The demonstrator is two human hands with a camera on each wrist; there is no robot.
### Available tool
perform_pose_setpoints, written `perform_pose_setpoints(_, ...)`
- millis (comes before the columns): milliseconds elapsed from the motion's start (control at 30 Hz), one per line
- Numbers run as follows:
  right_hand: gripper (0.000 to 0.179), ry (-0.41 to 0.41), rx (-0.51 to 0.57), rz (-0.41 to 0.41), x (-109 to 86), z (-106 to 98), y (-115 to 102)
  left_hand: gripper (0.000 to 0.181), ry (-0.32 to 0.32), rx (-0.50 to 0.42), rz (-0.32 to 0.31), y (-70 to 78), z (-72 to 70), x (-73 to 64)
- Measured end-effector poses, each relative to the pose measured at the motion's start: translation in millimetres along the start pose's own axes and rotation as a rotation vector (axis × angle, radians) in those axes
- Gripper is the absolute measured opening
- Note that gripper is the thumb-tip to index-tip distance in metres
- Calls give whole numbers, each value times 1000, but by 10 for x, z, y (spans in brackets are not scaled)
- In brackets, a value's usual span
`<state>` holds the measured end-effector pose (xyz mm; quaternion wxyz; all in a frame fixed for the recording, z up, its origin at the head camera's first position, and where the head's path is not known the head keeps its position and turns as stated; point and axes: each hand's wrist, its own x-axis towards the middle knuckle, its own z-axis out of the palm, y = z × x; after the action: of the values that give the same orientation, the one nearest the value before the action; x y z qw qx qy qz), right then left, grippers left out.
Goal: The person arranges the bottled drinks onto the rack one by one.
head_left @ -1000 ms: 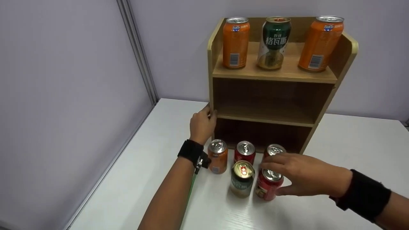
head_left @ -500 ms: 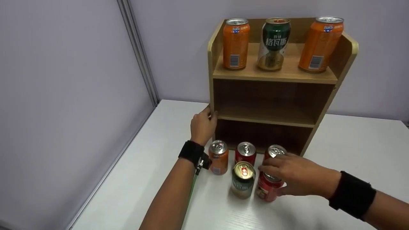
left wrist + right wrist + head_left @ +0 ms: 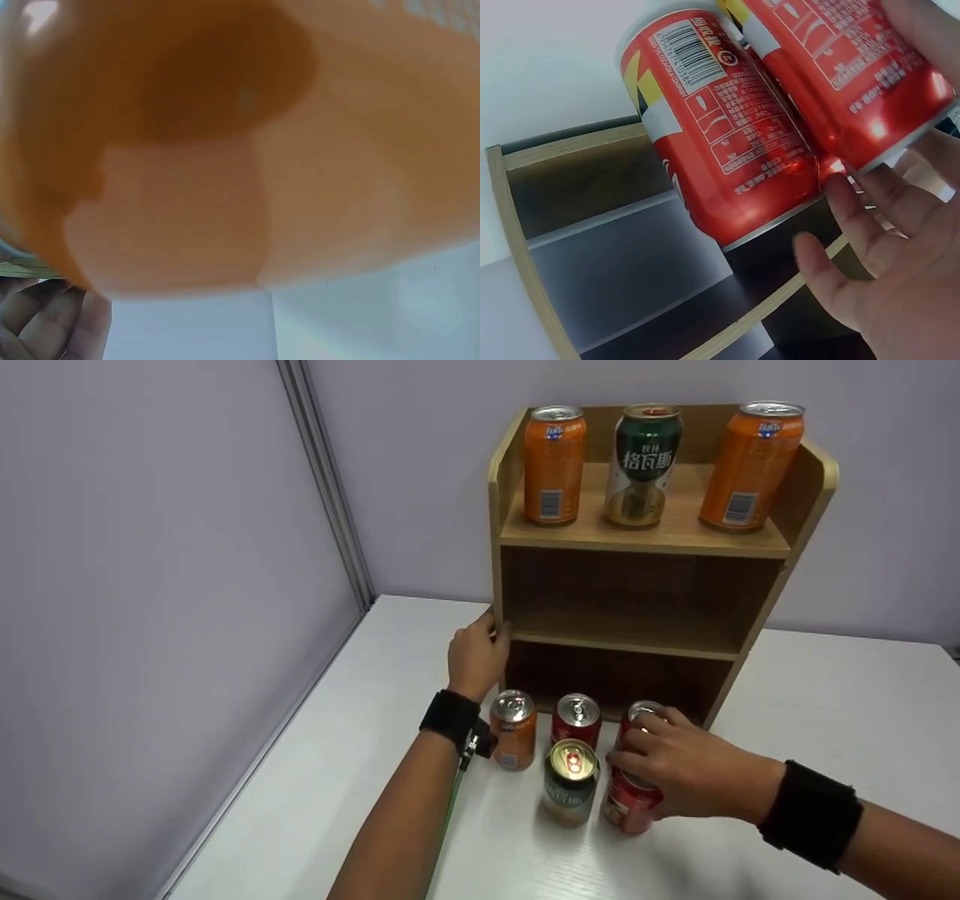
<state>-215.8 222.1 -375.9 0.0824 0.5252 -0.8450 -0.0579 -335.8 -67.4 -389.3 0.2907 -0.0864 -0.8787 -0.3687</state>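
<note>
My left hand [image 3: 478, 660] grips the left side panel of a wooden shelf [image 3: 645, 544], thumb at its front edge. Its curled fingers show low in the left wrist view, mostly behind a close orange can [image 3: 337, 187]. My right hand [image 3: 686, 765] is around the front red can [image 3: 631, 806]. In the right wrist view, thumb and fingers lie on opposite sides of that can [image 3: 840, 75], some fingertips reaching the gap beside the rear red can [image 3: 727, 127]. A green-and-gold can [image 3: 568, 791] stands just left of the front red can.
Another red can [image 3: 576, 727] and an orange Fanta can [image 3: 513, 739] stand before the shelf's bottom compartment. On the top shelf are two orange Fanta cans [image 3: 553, 465] and a green kvass can [image 3: 643, 465]. A wall [image 3: 427, 495] rises behind the white table [image 3: 337, 720].
My right hand has moved left and closed in around the front red can, its fingers now over the can's top. The left hand has stayed on the shelf panel.
</note>
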Motion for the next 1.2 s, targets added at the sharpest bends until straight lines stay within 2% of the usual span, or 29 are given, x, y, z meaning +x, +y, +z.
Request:
perform_pose_setpoints(167,73,-16,-2,-3,5,-41,0,21,6,3,-2,-3,3,10)
perform_pose_setpoints(333,73,-63,31,16,-1,-184,-19,21,10,0,2,-28,15,4)
perform_pose_setpoints(433,72,-61,28,26,12,-335,-13,22,14,-5,3,-26,10,5)
perform_pose_setpoints(700,71,34,-85,-26,98,-902,107,25,3,-6,5,13,-4,9)
perform_pose_setpoints(833,69,36,-140,-9,221,-1217,218,22,2,19,-7,19,-12,18)
perform_pose_setpoints(967,66,63,-180,21,397,-1429,346,21,5,24,-14,12,-17,27)
perform_pose_setpoints(1067,65,81,-208,48,553,-1479,435,22,2,16,-21,8,-17,25)
perform_pose_setpoints(1200,64,102,-221,56,755,-1434,548,24,-9,1,-28,8,3,13)
